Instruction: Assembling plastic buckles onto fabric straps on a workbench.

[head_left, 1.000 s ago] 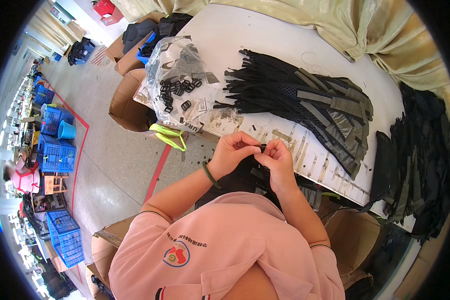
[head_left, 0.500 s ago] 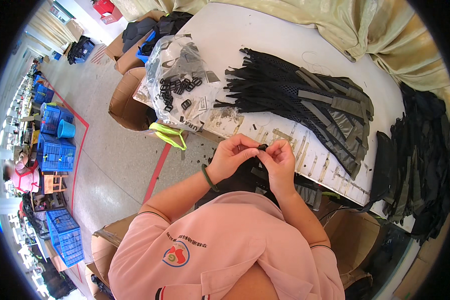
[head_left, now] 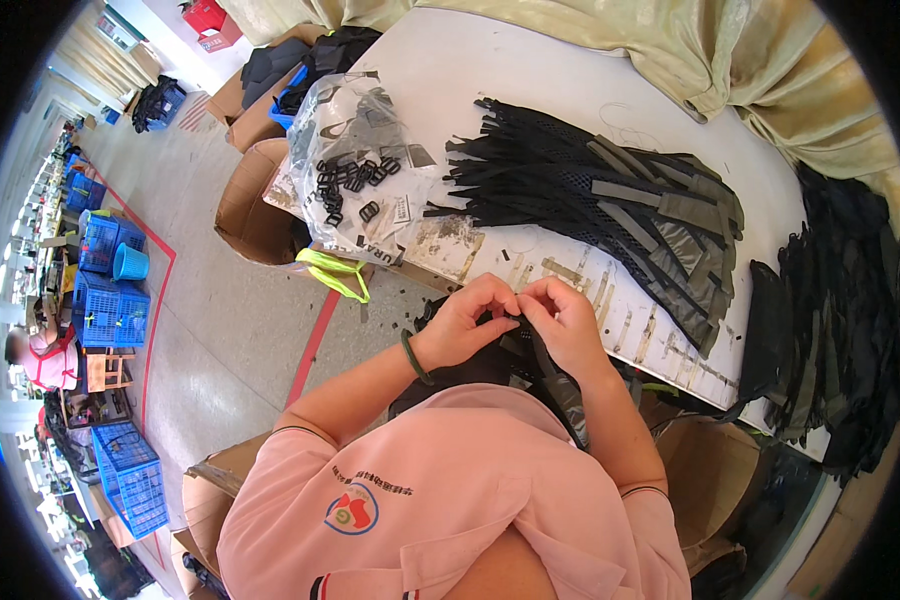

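A white tabletop, its near edge worn and marked with brownish tape residue, stretches ahead of a person in a pink shirt. A fanned pile of black mesh and grey pieces ending in narrow strips lies across it. To its left is a clear plastic bag with large dark lettering. Dark fabric lies below the hands. The left hand, a dark green bracelet at its wrist, and the right hand meet just off the tabletop's near edge, thumbs and fingertips pinched together. On the shirt are a round blue-ringed, red emblem and a line of dark characters. A white label with fine dark print sits on the bag beside black slotted buckles. Between the fingertips, both hands grasp a small black piece, mostly hidden; its shape is unclear.
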Demonstrator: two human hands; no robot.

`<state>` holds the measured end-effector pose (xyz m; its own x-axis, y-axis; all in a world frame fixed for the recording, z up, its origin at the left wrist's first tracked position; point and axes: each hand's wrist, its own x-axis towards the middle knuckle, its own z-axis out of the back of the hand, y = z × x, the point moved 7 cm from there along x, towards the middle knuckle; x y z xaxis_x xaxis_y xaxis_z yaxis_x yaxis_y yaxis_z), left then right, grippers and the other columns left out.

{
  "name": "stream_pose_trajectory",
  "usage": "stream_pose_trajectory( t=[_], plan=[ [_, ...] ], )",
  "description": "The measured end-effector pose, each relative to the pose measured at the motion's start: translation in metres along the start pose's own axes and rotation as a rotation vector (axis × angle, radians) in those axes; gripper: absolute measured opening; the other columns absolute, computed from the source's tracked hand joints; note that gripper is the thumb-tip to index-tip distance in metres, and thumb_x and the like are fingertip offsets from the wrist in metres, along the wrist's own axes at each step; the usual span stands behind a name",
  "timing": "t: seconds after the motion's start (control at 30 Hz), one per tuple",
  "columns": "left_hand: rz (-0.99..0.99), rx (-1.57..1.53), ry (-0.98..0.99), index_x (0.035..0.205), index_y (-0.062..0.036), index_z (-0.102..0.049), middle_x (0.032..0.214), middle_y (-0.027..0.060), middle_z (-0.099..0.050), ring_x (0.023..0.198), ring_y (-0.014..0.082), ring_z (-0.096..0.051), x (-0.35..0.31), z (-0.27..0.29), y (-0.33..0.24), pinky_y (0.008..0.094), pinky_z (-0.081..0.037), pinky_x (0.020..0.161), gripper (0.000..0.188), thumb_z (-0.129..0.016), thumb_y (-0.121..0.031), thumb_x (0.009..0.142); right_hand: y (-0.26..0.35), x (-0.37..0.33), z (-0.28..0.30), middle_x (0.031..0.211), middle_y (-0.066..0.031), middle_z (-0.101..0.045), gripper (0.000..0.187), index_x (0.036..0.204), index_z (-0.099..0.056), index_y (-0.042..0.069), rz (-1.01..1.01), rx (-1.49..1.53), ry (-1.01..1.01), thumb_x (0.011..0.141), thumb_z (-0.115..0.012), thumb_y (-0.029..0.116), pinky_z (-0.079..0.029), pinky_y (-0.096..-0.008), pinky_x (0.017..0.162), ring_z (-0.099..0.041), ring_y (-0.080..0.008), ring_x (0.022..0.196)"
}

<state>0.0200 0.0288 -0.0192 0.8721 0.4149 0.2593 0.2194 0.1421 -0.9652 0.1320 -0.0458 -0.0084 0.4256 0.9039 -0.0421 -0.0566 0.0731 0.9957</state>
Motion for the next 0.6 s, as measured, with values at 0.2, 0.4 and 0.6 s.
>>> stream_pose_trajectory(
  t=[0.2, 0.4, 0.6],
  plan=[
    [0.381, -0.290, -0.022, 0.098, -0.0062, -0.049, 0.085, -0.0011, -0.051, 0.075, 0.0037, -0.048, -0.038, 0.010, 0.015, 0.0198, -0.041, 0.064, 0.020, -0.063, -0.004, 0.083, -0.027, 0.025, 0.003, 0.072, -0.0019, -0.059, 0.011, 0.082, -0.061, 0.000, -0.231, 0.001, 0.134, 0.085, -0.060, 0.010, -0.044, -0.0250, 0.059, -0.052, -0.0079, 0.065],
    [0.379, 0.777, -0.318, 0.105, -0.0055, -0.051, 0.080, 0.0002, -0.053, 0.064, 0.0060, -0.049, -0.084, 0.094, 0.011, 0.0217, -0.042, 0.056, 0.027, -0.065, -0.014, 0.084, 0.021, 0.086, 0.130, 0.105, -0.0099, -0.056, 0.052, 0.117, -0.053, 0.012, 0.428, -1.182, -0.486, 0.069, -0.072, 0.007, -0.040, -0.0418, 0.086, -0.051, -0.0298, 0.102],
    [0.687, -0.153, -0.060, 0.104, -0.0067, -0.057, 0.092, 0.0023, -0.061, 0.060, 0.0083, -0.052, -0.032, 0.043, 0.058, 0.0225, -0.044, 0.054, 0.025, -0.060, -0.027, 0.089, 0.002, 0.096, 0.155, 0.089, -0.0026, -0.059, 0.026, 0.102, -0.062, 0.012, 0.522, -1.405, -0.390, 0.076, -0.065, 0.012, -0.038, -0.0393, 0.091, -0.056, -0.0210, 0.090]
  ],
)
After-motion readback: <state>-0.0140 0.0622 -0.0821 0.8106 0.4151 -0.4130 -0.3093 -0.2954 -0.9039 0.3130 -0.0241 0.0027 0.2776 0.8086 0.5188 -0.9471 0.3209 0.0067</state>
